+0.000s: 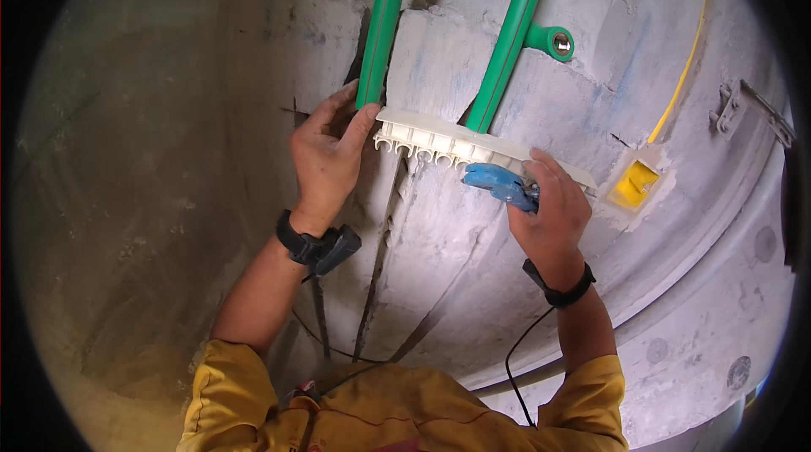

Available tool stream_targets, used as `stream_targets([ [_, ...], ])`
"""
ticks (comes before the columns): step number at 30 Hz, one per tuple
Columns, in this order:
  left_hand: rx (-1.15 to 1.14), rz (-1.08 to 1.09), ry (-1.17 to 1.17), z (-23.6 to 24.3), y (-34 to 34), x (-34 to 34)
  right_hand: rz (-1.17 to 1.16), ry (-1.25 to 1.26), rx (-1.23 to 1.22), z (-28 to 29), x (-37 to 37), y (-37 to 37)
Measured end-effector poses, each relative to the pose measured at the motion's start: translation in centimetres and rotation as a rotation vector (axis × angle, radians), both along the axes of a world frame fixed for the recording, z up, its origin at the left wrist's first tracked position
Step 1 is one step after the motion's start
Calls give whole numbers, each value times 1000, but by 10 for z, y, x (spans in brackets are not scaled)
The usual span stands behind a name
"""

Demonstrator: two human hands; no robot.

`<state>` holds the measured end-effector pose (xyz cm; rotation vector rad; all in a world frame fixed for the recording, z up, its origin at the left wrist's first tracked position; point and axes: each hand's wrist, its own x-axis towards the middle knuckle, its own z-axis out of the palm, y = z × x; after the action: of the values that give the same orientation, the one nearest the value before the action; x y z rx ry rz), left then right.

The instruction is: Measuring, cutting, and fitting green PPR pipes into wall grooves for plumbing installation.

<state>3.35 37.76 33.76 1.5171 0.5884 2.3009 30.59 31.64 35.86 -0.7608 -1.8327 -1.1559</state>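
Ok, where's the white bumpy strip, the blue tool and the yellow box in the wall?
White clip strip (439,141), head view, on its ridged middle.
Blue-handled tool (494,182), head view, on its blue handles beside the right hand.
Yellow wall box (635,185), head view, on its yellow inside.

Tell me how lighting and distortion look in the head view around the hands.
Head view: bright light washes the grey plaster wall below the white ribbed plastic pipe clip strip; left hand and right hand sharp, casting soft shadows; two green plastic pipes bow from fisheye; corners black.
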Motion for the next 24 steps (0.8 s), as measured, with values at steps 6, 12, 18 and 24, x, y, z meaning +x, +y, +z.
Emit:
stream_targets([
  [6, -141, -91, 12, -1, -4, -3, -10, -19, -14, -1, -7, -3],
  [12, -173, -188, -25, -1, -4, -5, -27, -31, -69, 1, -7, -6],
  [18, -145, -249, -77, 2, -2, -5, 1, -33, -50, 4, -10, -10],
  [24, -209, -282, -100, 3, 0, -2, -12, -6, -95, 3, -9, -12],
])
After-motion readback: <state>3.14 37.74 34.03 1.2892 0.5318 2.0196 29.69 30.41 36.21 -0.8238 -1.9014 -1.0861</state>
